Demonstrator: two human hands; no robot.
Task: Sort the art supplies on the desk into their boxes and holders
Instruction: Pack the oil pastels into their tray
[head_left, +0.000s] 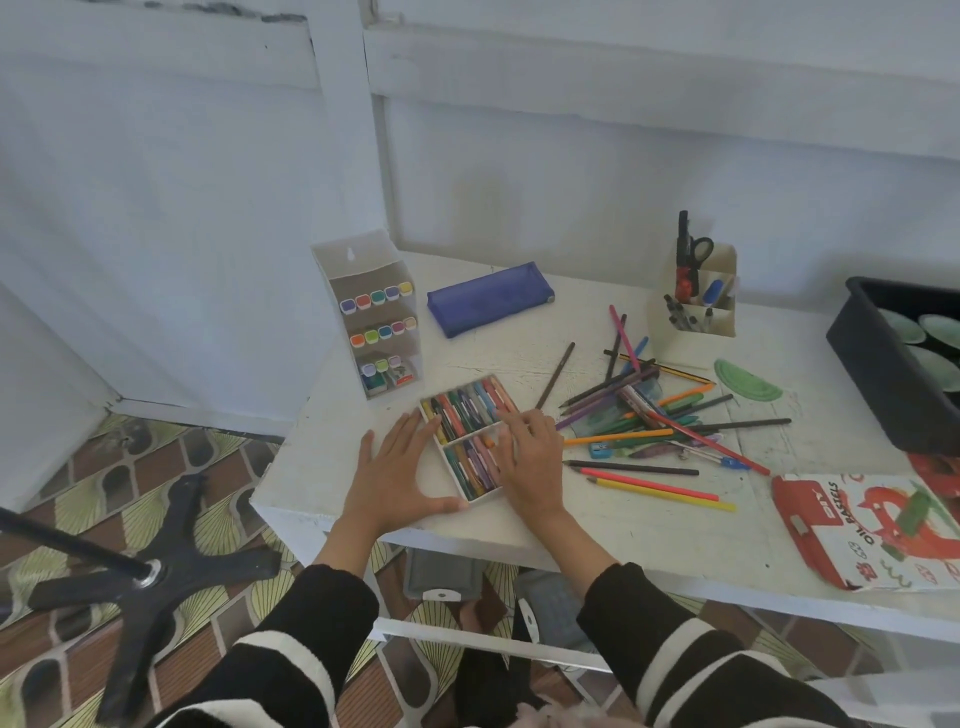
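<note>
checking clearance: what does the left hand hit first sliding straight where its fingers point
Likely the pastel tray's far corner, right at the fingers; the marker rack stands just beyond.

The words "OIL PASTELS" are printed in dark capitals on the red and white cardboard box (872, 535) lying at the near right of the desk (649, 540). The lettering is seen sideways, running along the white part of the box next to its red band. Larger white letters are carried on that red band, but they cannot be read with certainty. Small print is borne by the packets on the bottom shelf of the white marker rack (376, 322) and by some of the loose pencils (660, 415). None of it can be made out. No other text, number or sign can be read.
</note>
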